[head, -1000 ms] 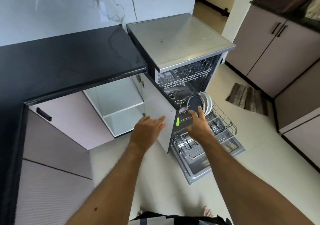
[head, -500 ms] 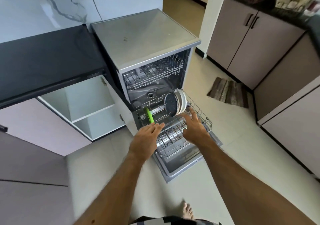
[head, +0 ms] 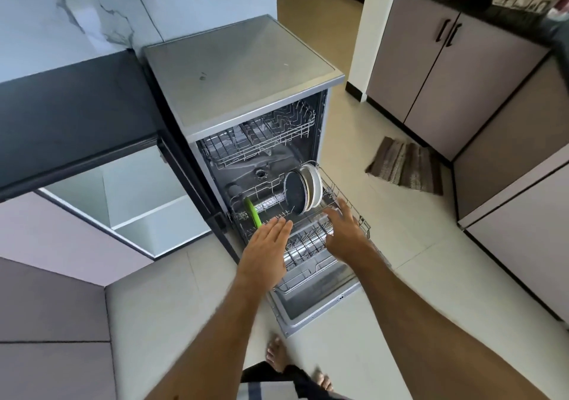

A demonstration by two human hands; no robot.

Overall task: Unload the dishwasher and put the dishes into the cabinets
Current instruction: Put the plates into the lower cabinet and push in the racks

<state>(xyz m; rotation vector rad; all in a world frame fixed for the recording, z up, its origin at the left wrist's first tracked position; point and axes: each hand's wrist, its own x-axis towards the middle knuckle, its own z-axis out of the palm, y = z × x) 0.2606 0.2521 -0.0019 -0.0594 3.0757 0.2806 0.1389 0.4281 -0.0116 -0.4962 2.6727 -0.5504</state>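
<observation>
**Both hands over the lower rack, nothing held**

Dishwasher mid-frame, door down, lower rack pulled out. Left hand flat, fingers straight and together, holding nothing, over the rack's left side, just beside a green plate standing on edge. Right hand with fingers spread, empty, near the stack of plates upright at the rack's back right. Open cabinet at left of frame. Striped mat on floor, right.

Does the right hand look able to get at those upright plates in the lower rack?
Probably yes. The right hand hovers open just in front of the plates, with nothing between them above the pulled-out lower rack.
</observation>
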